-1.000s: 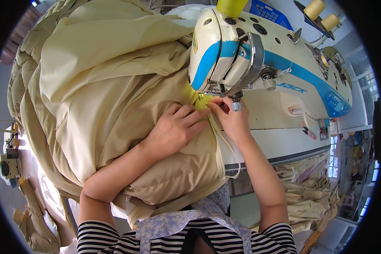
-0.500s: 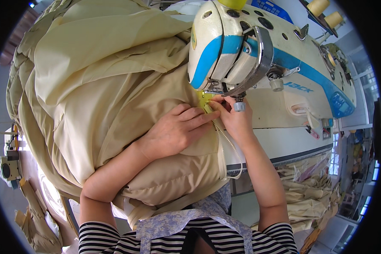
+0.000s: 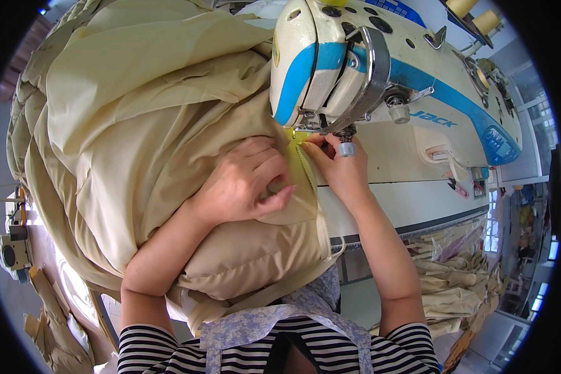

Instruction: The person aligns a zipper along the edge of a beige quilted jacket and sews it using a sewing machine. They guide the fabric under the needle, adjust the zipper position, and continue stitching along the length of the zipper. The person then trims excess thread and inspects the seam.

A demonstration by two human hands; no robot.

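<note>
Your right fingers (image 3: 312, 148) are pinching the zipper (image 3: 306, 167) at the edge of the cloth (image 3: 168, 156), beside the sewing machine (image 3: 445, 103); your left fingers (image 3: 275, 198) are curling over cloth, grip unclear. The surface (image 3: 405, 202) is stretching rightward behind its dark edge.

One bold blue word (image 3: 433, 119) stood on the sewing machine (image 3: 417, 59).
The slanted letters ran along its white side, just under the blue stripe (image 3: 411, 77); markings on the control panel (image 3: 500, 146) at the machine's right end were too small to read, as were the fine marks along the table edge (image 3: 442, 225).
</note>
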